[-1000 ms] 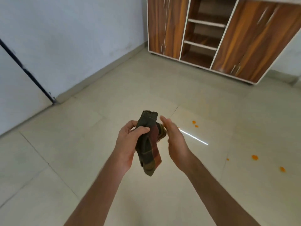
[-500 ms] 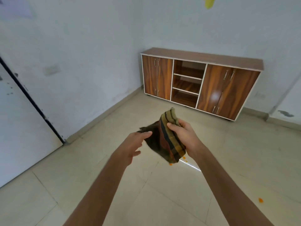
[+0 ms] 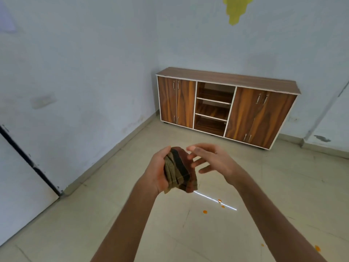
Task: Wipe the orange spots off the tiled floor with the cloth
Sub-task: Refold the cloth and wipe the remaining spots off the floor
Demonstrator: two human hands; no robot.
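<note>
The left hand grips the bunched cloth well above the floor; the right hand is beside it, fingers spread, holding nothing. So tight a wad may smear the orange spots, and the outlying ones could be missed.

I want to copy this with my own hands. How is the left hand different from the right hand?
The left hand grips the bunched cloth; the right hand holds nothing. The left hand is curled round the cloth, while the right hand's fingers are spread and nearly straight beside it. Both hands are up above the tiled floor, away from the orange spots.
</note>
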